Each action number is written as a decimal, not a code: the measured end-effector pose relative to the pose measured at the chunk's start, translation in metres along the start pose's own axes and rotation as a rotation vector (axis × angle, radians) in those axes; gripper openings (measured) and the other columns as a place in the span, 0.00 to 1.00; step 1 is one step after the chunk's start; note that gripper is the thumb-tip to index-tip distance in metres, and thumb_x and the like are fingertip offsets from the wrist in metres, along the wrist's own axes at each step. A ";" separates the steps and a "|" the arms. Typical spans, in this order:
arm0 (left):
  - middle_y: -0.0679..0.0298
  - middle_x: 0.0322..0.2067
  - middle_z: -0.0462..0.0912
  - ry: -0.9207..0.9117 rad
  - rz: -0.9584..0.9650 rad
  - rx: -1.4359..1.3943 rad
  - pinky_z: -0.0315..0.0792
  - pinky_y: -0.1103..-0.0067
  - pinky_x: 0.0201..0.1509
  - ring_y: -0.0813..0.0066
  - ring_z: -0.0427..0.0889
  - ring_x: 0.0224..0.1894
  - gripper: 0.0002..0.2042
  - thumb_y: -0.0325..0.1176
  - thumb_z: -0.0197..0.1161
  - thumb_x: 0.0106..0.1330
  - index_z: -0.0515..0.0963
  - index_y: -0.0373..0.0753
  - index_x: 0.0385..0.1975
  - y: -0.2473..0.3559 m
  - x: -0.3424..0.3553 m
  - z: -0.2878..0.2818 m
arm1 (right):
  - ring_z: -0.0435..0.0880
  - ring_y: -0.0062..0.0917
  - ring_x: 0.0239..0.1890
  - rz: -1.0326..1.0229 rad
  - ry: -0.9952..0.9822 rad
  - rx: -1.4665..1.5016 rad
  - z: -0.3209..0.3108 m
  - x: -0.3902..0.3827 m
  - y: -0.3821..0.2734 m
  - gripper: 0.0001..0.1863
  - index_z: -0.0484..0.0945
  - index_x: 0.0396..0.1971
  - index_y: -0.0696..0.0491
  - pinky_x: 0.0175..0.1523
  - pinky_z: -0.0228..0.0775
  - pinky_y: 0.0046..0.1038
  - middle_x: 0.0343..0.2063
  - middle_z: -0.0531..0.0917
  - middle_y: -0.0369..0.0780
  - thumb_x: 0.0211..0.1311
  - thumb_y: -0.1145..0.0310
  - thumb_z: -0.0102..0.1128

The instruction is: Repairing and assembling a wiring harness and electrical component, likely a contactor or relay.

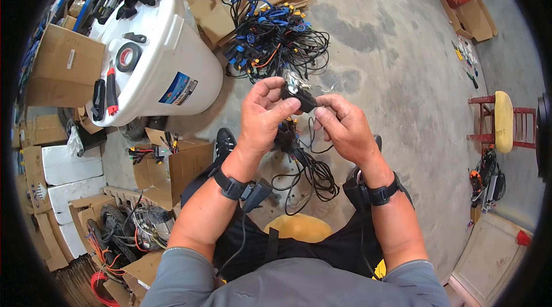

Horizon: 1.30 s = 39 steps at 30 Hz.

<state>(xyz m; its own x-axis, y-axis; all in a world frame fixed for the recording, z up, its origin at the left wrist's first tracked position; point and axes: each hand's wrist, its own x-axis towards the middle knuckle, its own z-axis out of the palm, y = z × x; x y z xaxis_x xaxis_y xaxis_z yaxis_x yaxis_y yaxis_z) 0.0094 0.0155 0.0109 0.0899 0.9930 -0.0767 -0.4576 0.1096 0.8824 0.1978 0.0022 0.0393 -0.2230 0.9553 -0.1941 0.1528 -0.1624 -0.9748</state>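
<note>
Held up in front of me is a small black box-like part (300, 100), with silvery, crinkled-looking material (295, 81) at its far end; I cannot tell exactly what the part is. My left hand (260, 116) is closed around its left side, thumb on top. At the part's right end, the thumb and fingers of my right hand (346, 130) are pinched together on a thin black cable (312, 137), which loops down below the hand. Beneath both hands a bundle of black cables (307, 172) lies on the floor between my legs.
A big pile of black cables with blue and orange connectors (276, 33) lies farther off. To the left stands a white bucket (190, 59) bearing black tape (127, 56) and tools. Open cardboard boxes (187, 172) sit at lower left, a yellow-seated chair (503, 121) at right.
</note>
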 end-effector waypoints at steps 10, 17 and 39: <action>0.56 0.40 0.82 0.030 -0.106 0.065 0.83 0.72 0.39 0.68 0.85 0.37 0.20 0.30 0.65 0.66 0.66 0.32 0.54 -0.001 0.007 0.000 | 0.80 0.20 0.27 0.022 -0.002 0.101 0.002 -0.007 -0.006 0.12 0.76 0.41 0.61 0.32 0.73 0.26 0.27 0.83 0.40 0.65 0.67 0.59; 0.56 0.43 0.82 0.004 -0.086 0.246 0.79 0.75 0.42 0.70 0.84 0.41 0.17 0.30 0.63 0.66 0.71 0.32 0.53 0.005 0.005 -0.019 | 0.83 0.47 0.39 -0.318 0.048 -0.116 0.010 0.012 0.028 0.20 0.76 0.36 0.63 0.41 0.74 0.41 0.33 0.82 0.55 0.53 0.60 0.67; 0.56 0.48 0.82 -0.267 -0.208 -0.050 0.75 0.69 0.52 0.65 0.82 0.48 0.20 0.45 0.48 0.76 0.71 0.35 0.56 0.003 0.016 -0.024 | 0.83 0.53 0.33 -0.330 0.177 -0.308 0.000 0.005 0.018 0.17 0.73 0.34 0.62 0.40 0.76 0.47 0.25 0.82 0.55 0.45 0.70 0.66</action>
<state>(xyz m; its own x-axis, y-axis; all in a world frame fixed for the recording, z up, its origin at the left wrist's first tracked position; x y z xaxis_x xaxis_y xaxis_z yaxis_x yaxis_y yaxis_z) -0.0121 0.0325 0.0009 0.4109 0.9033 -0.1229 -0.4471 0.3172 0.8364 0.1998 0.0041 0.0206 -0.1446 0.9753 0.1673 0.3853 0.2112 -0.8983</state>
